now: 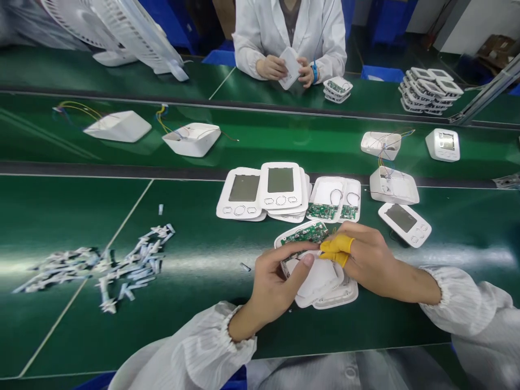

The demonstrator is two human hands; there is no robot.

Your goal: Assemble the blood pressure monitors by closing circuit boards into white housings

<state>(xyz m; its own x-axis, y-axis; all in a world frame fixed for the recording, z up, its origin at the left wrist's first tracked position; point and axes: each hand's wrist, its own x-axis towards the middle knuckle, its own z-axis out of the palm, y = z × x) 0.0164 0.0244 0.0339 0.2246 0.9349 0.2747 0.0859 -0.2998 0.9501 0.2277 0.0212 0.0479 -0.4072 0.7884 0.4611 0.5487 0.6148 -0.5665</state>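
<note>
Bench seen from the wearer's head, hands at centre near. The left hand (278, 287) is half closed, its thumb and fingers pinching a green circuit board (304, 234) and the white housing (286, 238) under it against each other along the near side. The right hand (368, 260) is also half closed, with its bent fingers in yellow finger cots (336, 246) pressed on the board's right side. Gripping from opposite sides appears to steady the board; the cots probably keep skin off it. A second white shell (339, 295) lies beneath the hands, touching the housing.

Just beyond, within easy reach, lie white display fronts (280, 181) with dark screens, grouped beside open cases (333, 199) that hold boards and wires. One more front (404, 225) lies to the right. Small white strips (134, 265), too blurred to identify, are heaped well left, apart from the hands. A green belt (260, 143) across the bench carries wired white housings (190, 140). At the far side, a co-worker's hands (284, 67) hold a white case (290, 67), with stacked units (430, 91) to the right.
</note>
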